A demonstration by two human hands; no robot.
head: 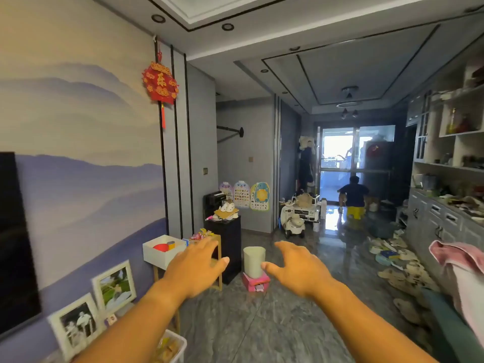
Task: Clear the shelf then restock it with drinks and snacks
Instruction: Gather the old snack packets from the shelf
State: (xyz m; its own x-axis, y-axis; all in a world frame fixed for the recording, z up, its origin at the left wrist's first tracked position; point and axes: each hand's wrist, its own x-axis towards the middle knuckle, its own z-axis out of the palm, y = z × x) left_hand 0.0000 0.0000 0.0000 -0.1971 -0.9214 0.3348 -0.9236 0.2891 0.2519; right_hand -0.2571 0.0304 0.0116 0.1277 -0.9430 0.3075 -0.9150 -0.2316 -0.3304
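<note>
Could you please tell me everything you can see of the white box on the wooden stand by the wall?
The white box is square, open-topped and looks like painted board or plastic. It sits upright on a light wooden stand against the mural wall. Inside show a red rounded object and a small yellow can. The left hand hovers in front of it; whether they touch cannot be told.

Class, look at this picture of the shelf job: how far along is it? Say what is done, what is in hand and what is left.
Done: nothing that shows. The white box on the wooden shelf holds a red thing and a can, and snack packets lie beside it. In hand: nothing; the left hand and right hand reach forward, fingers spread, no grip on anything. Left: clearing the shelf, then restocking it.
</note>
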